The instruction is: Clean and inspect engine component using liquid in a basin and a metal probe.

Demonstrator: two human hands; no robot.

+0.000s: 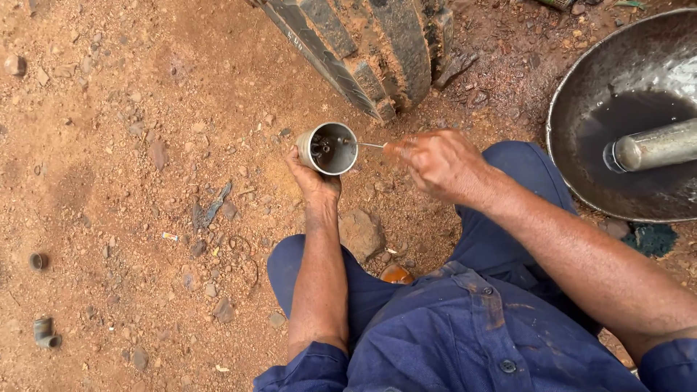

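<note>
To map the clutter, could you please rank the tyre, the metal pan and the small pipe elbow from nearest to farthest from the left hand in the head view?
From the left hand:
1. Tyre, just above.
2. Metal pan, far right.
3. Pipe elbow, bottom left corner.

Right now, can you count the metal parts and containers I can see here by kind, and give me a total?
Grey metal cup-shaped part held in the left hand: 1
Thin metal rod in the right hand: 1
Round dark metal basin: 1
Silver metal cylinder in the basin: 1
Small pipe fittings on the dirt: 2
Total: 6
</note>
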